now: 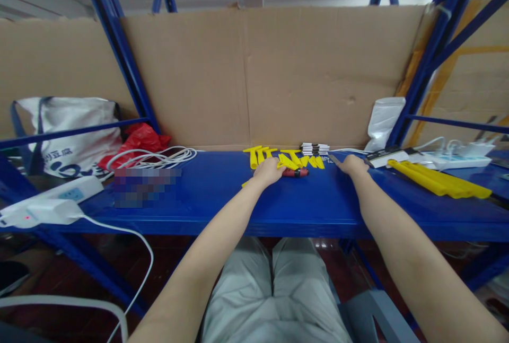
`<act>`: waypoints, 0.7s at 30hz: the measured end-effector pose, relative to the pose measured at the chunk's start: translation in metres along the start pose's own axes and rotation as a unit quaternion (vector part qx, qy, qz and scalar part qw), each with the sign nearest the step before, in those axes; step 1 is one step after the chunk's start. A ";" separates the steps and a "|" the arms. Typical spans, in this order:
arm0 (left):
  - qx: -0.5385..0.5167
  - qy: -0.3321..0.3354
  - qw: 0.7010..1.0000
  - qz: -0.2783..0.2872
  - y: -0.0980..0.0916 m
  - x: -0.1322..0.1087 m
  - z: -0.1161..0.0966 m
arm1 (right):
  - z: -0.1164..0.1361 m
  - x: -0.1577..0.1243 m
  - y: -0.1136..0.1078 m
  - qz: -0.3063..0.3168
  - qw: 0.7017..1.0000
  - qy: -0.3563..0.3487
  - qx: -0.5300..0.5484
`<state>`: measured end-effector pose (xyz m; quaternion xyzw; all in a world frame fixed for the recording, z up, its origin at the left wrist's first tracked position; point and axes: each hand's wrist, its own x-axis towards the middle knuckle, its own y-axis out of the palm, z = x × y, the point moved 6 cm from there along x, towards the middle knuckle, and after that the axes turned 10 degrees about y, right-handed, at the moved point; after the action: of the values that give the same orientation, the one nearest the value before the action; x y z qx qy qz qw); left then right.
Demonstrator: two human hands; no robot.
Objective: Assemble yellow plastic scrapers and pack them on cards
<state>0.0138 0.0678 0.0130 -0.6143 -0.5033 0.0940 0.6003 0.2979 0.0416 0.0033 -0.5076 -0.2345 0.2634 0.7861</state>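
Note:
Both my arms reach forward over a blue metal shelf (238, 200). My left hand (269, 171) is closed on a small red and black tool (296, 173) lying on the shelf, among several yellow plastic pieces (288, 160). My right hand (353, 165) rests further right with its fingers curled around a thin dark item (334, 159) that I cannot name. A small stack of black and white parts (314, 148) sits just behind the yellow pieces.
Long yellow bars (437, 179) and a white power strip (457, 161) lie at the right. White cables (155, 157), a red bag (137, 139), a white tote bag (71, 131) and another power strip (47, 200) are at the left. Cardboard (278, 78) backs the shelf.

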 end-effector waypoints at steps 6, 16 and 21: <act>-0.026 -0.010 1.000 -0.007 0.001 0.000 0.001 | 0.006 0.000 -0.001 -0.031 0.999 -0.024 -0.017; -0.010 -0.004 1.000 -0.002 0.001 0.000 0.001 | 0.002 -0.001 0.001 -0.001 1.000 0.011 0.021; -0.030 -0.011 0.999 -0.010 0.002 0.001 0.002 | 0.002 0.007 0.005 -0.004 1.000 0.008 0.030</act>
<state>0.0134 0.0703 0.0109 -0.6259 -0.5188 0.0800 0.5769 0.3013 0.0488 0.0002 -0.4847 -0.2222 0.2633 0.8040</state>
